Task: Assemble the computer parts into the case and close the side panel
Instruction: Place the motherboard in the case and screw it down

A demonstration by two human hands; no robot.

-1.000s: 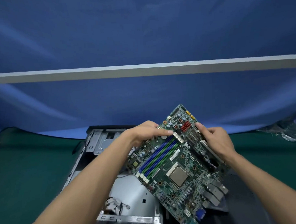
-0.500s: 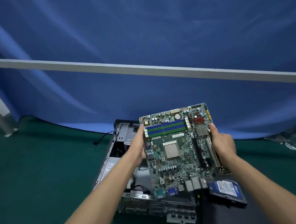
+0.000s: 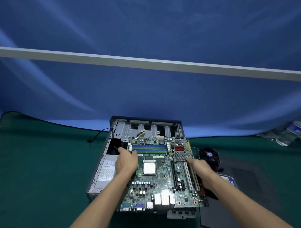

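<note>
**Two hands hold a motherboard over an open computer case**

A person's two bare hands hold a green motherboard (image 3: 158, 171) flat, component side up, above an open case (image 3: 103, 166) that lies on a dark green table (image 3: 37, 169). The left hand (image 3: 126, 163) grips the board's left edge, with the thumb on top near the blue and green memory slots (image 3: 149, 149) and the fingers curled under. The right hand (image 3: 200, 168) grips the right edge beside the long expansion slots (image 3: 191, 177), its index finger stretched along the top toward a small silver heatsink (image 3: 180, 156). Between the two hands sits the square silver processor (image 3: 149, 168). The board's rear ports (image 3: 163, 198) point toward the person.

To the left of the left hand, inside the case, lies a grey power supply (image 3: 106, 173) with a label. Beyond both hands, at the case's far end, are metal drive bays (image 3: 147, 129). To the right of the right hand, on the table, lie a black cooler fan (image 3: 209, 157), part of a hard drive (image 3: 229, 180) with a blue label, and a dark side panel (image 3: 243, 196). Whether the board touches the case cannot be told. A blue cloth (image 3: 145, 88) hangs behind the table, and plastic bottles (image 3: 290, 132) lie at the far right.
</note>
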